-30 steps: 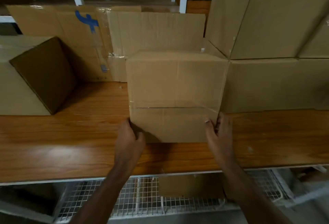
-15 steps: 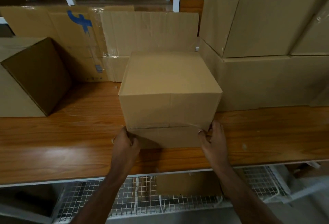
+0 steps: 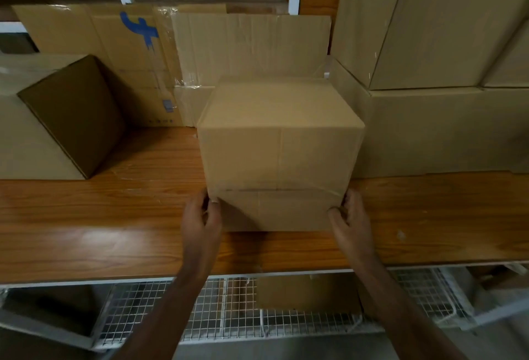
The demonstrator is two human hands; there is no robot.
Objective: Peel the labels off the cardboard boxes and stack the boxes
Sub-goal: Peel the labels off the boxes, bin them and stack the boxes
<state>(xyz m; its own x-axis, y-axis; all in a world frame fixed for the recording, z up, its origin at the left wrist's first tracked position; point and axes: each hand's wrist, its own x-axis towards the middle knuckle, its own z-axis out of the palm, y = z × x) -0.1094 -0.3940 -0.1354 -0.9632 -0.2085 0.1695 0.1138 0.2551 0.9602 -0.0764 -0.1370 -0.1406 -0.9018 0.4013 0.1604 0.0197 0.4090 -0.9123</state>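
Observation:
A plain cardboard box stands in the middle of the wooden table, its near flap folded down toward me with clear tape across the seam. My left hand grips the box's lower left corner. My right hand grips the lower right corner. No label shows on the faces I can see. To the right, a stack of large cardboard boxes rises against the box's right side.
An open box lies tipped at the left. Flattened cardboard sheets, one with a blue mark, lean at the back. Below the table's front edge is a white wire-mesh shelf holding a cardboard piece.
The box has tipped back from a tilted pose so its top now faces up. Both hands stayed on its lower corners.

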